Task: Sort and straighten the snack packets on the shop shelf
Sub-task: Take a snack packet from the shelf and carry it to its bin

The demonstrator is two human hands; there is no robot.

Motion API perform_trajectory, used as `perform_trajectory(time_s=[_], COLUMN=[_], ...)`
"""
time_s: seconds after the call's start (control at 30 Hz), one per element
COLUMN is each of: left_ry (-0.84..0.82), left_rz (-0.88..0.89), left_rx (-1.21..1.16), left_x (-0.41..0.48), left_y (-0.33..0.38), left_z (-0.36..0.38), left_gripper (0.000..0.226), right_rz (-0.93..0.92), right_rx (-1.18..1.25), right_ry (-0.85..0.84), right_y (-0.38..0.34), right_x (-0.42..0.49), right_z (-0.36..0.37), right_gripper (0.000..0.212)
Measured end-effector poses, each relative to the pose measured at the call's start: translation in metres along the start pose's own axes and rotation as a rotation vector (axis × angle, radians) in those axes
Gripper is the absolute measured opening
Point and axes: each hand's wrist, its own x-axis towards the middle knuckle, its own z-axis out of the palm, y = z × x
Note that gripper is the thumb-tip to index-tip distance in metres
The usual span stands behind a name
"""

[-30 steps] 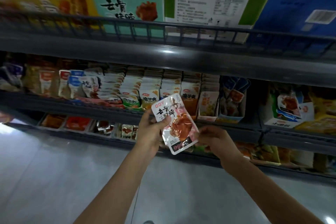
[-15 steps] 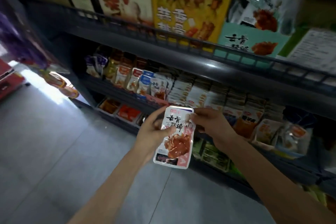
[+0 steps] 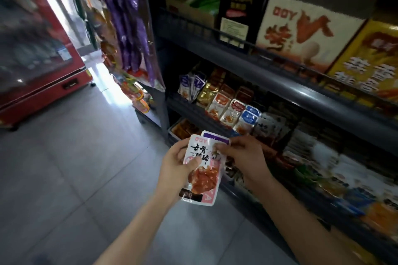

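Observation:
I hold a pink and white snack packet point(image 3: 202, 176) with black characters and a picture of red meat, upright in front of the shelf. A second packet with a purple top edge point(image 3: 215, 136) sits right behind it. My left hand point(image 3: 175, 168) grips the packets' left side with the thumb across the front. My right hand point(image 3: 245, 157) pinches their upper right corner. Rows of small snack packets point(image 3: 234, 109) stand on the dark middle shelf point(image 3: 202, 118) just beyond my hands.
Large cartons point(image 3: 301, 28) stand on the upper shelf behind a wire rail. Purple bags point(image 3: 133, 28) hang at the shelf's left end. A red cabinet point(image 3: 38, 60) stands at far left across the grey tiled floor point(image 3: 75, 168). Lower trays point(image 3: 184, 128) hold more packets.
My view has swung left along the shelf toward its end. The packet stays in both hands, and a purple-topped packet now shows behind it.

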Motion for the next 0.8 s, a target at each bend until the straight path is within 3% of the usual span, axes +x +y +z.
perform_trajectory(time_s=[0.13, 0.23, 0.3, 0.5, 0.8], left_ry=[0.054, 0.101, 0.135, 0.297, 0.365], left_rz=[-0.01, -0.011, -0.022, -0.075, -0.084], left_rx=[0.008, 0.016, 0.016, -0.051, -0.13], left_x=[0.031, 0.054, 0.069, 0.119, 0.19], left_y=[0.007, 0.012, 0.014, 0.016, -0.013], left_z=[-0.032, -0.048, -0.055, -0.079, -0.107], left_gripper=[0.035, 0.034, 0.035, 0.036, 0.04], right_rz=[0.03, 0.099, 0.118, 0.088, 0.038], right_rx=[0.008, 0.045, 0.058, -0.031, -0.003], right_ry=[-0.025, -0.065, -0.047, 0.022, -0.005], right_y=[-0.006, -0.01, -0.009, -0.005, 0.001], right_x=[0.027, 0.05, 0.07, 0.132, 0.229], right_z=[0.035, 0.049, 0.055, 0.07, 0.097], right_gripper=[0.016, 0.005, 0.011, 0.013, 0.016])
